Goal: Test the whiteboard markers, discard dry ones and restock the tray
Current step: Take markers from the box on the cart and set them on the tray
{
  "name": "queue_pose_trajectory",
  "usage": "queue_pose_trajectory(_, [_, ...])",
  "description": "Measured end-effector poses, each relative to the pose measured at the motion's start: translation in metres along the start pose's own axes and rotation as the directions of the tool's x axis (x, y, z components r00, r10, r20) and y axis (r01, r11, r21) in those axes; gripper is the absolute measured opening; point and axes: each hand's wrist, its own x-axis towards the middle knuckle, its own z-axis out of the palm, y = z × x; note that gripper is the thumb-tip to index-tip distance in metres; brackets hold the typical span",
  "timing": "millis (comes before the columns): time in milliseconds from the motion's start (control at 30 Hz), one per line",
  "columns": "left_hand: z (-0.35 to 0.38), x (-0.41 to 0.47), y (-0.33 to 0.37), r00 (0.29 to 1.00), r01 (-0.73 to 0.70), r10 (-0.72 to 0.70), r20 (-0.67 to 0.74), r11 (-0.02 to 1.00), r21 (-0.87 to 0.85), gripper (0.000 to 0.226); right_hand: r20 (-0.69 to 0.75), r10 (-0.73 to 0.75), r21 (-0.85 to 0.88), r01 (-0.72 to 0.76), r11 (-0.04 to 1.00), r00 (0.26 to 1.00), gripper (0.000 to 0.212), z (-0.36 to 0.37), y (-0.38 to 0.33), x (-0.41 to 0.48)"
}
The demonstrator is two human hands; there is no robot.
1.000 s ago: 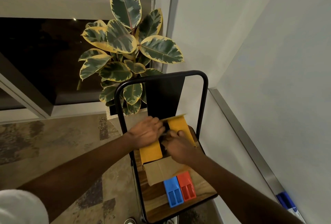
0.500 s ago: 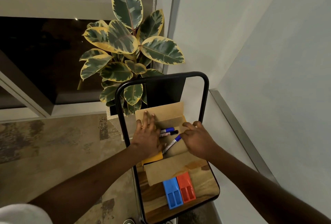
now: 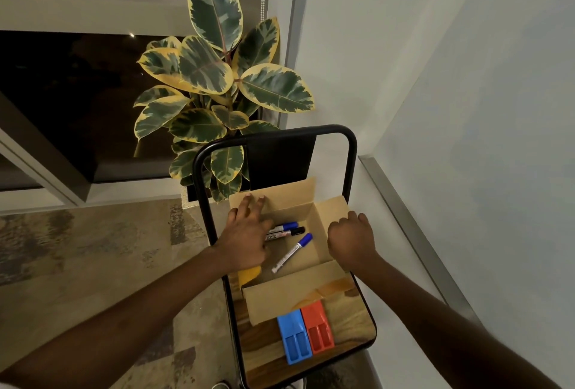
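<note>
An open cardboard box sits on a small wooden table. Inside lie three whiteboard markers: a blue-capped one, a black-capped one beside it, and a second blue-capped one lying at a slant. My left hand presses down the box's left side, its straight fingers reaching the far flap and covering the ends of two markers. My right hand grips the right flap, fingers curled over its edge. A blue holder and a red holder lie side by side near the table's front.
A black metal frame arches over the table's far end. A large variegated plant stands behind it by a dark window. A pale wall with a metal edge strip runs along the right. A yellow piece shows under my left wrist.
The box's flaps were closed a second ago; both hands have spread them apart, exposing the markers. My right hand moved right with its flap, and my left hand shifted to the left side.
</note>
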Motion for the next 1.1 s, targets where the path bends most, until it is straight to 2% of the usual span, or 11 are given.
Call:
queue_pose_trajectory(100, [-0.006, -0.009, -0.015, 0.992, -0.122, 0.123, -0.011, 0.992, 0.026, 0.054, 0.011, 0.043, -0.003, -0.043, 0.999, 0.999, 0.014, -0.008, -0.014, 0.005])
queue_pose_trajectory(200, [-0.011, -0.018, -0.027, 0.984, -0.175, 0.176, -0.012, 0.983, 0.054, 0.053, 0.031, 0.007, 0.013, -0.007, 1.0, 1.0, 0.011, -0.012, -0.028, 0.01])
queue_pose_trajectory(333, [-0.013, -0.026, -0.037, 0.98, -0.196, 0.198, 0.001, 0.967, 0.161, 0.06, -0.012, -0.183, -0.026, 0.182, 0.983, 0.983, 0.006, -0.007, -0.048, 0.015])
queue_pose_trajectory(433, [-0.018, -0.031, -0.037, 0.982, -0.186, 0.169, 0.087, 0.951, 0.248, 0.072, 0.001, -0.339, -0.062, 0.339, 0.939, 0.941, 0.024, -0.003, -0.068, 0.025])
queue_pose_trajectory(500, [-0.023, -0.033, -0.035, 0.978, -0.186, 0.149, 0.143, 0.937, 0.294, 0.079, 0.03, -0.384, -0.057, 0.385, 0.921, 0.923, 0.037, 0.003, -0.079, 0.034])
queue_pose_trajectory(633, [-0.023, -0.037, -0.031, 0.974, -0.172, 0.096, 0.204, 0.9, 0.4, 0.088, 0.115, -0.391, -0.025, 0.396, 0.918, 0.913, 0.058, 0.018, -0.09, 0.05])
queue_pose_trajectory(800, [-0.011, -0.036, -0.012, 0.979, -0.157, 0.07, 0.191, 0.857, 0.491, 0.079, 0.082, -0.407, -0.031, 0.411, 0.911, 0.91, 0.076, 0.038, -0.091, 0.058])
queue_pose_trajectory(933, [0.0, -0.027, -0.001, 0.99, -0.018, -0.042, 0.134, 0.907, 0.42, 0.067, 0.03, -0.399, -0.008, 0.399, 0.917, 0.917, 0.066, 0.048, -0.087, 0.063])
queue_pose_trajectory(1100, [0.014, -0.019, 0.003, 0.978, 0.14, -0.187, 0.098, 0.923, 0.358, 0.074, 0.019, -0.416, -0.008, 0.416, 0.909, 0.909, 0.066, 0.06, -0.087, 0.07])
